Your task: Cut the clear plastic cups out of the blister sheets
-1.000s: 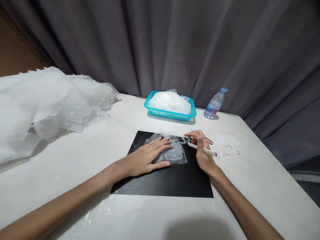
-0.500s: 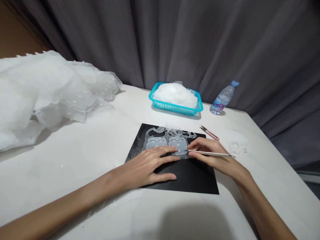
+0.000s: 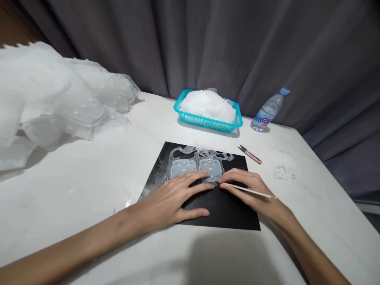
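Observation:
On a black sheet (image 3: 228,211) lies a translucent plastic piece (image 3: 184,165) with two rounded-square panels side by side and curly loops along its far edge. My left hand (image 3: 178,194) rests flat with fingers spread, its fingertips on the near part of the panels and its thumb on the black sheet. Pinched in my right hand (image 3: 252,184) is a slim white pen-like tool (image 3: 252,190) with a dark tip. That tip meets the near edge of the right panel, close to my left fingertips; its exact shape is too small to make out.
Pink-handled thread snips (image 3: 251,154) lie beyond my right hand. A turquoise basket (image 3: 204,124) heaped with white material stands at the back, a water bottle (image 3: 268,111) to its right. Translucent scraps (image 3: 283,170) lie at right; a big pile of white translucent sheets (image 3: 59,99) fills the left.
My right hand and the tool's tip have moved slightly left and nearer to me along the panel's edge. My left hand stays about in place. The view has shifted a little.

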A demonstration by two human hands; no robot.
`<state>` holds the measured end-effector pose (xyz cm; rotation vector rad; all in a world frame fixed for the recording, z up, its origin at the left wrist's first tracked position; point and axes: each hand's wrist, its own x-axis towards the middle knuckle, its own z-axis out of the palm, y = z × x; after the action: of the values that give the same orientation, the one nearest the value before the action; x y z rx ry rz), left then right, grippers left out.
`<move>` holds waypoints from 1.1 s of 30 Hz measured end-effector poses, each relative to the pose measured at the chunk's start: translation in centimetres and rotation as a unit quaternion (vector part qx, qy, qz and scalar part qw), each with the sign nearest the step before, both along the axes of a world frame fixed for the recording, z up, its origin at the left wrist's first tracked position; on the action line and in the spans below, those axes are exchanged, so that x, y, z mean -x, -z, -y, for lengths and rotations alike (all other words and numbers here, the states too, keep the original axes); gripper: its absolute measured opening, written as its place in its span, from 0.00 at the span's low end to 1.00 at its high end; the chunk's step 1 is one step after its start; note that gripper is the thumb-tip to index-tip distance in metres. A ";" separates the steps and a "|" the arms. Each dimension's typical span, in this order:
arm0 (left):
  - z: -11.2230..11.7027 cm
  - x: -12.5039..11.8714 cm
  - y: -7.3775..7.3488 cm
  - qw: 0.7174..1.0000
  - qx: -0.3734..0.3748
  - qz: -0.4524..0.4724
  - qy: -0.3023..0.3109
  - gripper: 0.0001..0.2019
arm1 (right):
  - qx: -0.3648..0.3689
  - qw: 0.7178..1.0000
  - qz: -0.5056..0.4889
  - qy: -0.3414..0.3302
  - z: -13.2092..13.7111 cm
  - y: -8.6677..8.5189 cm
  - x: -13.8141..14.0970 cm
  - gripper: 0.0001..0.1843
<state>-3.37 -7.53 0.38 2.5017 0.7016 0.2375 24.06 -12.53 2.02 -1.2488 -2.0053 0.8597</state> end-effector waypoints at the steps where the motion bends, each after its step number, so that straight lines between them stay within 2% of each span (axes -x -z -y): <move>1: 0.0 0.0 0.0 1.000 -0.007 -0.001 0.001 0.33 | 0.000 1.000 0.000 0.003 0.0 0.0 0.0 0.09; 9: 0.1 -0.1 0.2 0.999 -0.047 -0.021 0.004 0.32 | 0.008 1.000 -0.015 -0.002 -0.2 0.2 -0.2 0.06; 21: -0.1 -0.2 0.0 0.999 -0.037 -0.022 0.010 0.34 | 0.004 1.000 -0.020 -0.022 -0.4 0.9 0.3 0.07; 33: -0.2 -0.3 -0.3 0.999 -0.024 -0.027 -0.002 0.33 | -0.010 0.999 0.000 -0.038 -0.6 0.8 0.3 0.08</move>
<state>-3.08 -7.30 0.69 2.5605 0.7315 0.1905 23.78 -11.92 1.17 -1.1686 -2.0683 0.8720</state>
